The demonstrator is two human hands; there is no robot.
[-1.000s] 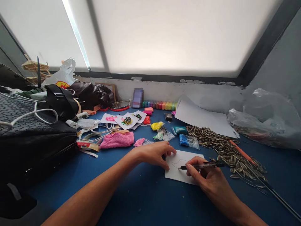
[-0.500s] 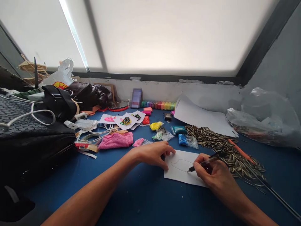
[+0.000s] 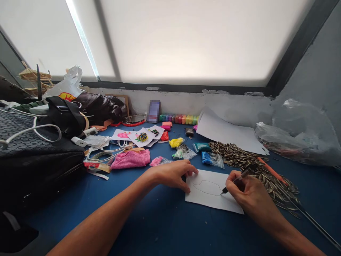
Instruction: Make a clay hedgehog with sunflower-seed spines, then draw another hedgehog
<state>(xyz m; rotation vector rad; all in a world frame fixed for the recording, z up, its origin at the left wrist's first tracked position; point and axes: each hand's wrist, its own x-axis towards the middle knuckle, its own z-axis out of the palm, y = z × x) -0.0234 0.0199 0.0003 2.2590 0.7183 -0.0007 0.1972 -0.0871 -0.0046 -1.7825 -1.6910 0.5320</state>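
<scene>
A white sheet of paper [image 3: 205, 200] lies on the blue table, bearing a thin drawn outline, rounded on the right and pointed at its upper left. My left hand [image 3: 177, 175] rests at the sheet's left edge, fingers spread and pressing on it. In my right hand [image 3: 246, 190] is a black pen [image 3: 236, 180], gripped between thumb and fingers. Its tip touches the paper at the lower right of the outline. Just beyond the sheet are a blue clay packet [image 3: 210, 159] and a teal packet [image 3: 201, 147].
Striped sunflower seeds [image 3: 231, 155] are heaped at the right, with an orange-handled tool [image 3: 273, 170] across them. Large white sheets [image 3: 226, 131] and a clear plastic bag [image 3: 301, 138] lie behind. Left are a pink cloth [image 3: 130, 159], decorated cards [image 3: 138, 138], cables and a black bag [image 3: 39, 156].
My right hand has moved right with the pen, and the outline's lower and right side now shows longer and nearly closed. My left hand has stayed in place.
</scene>
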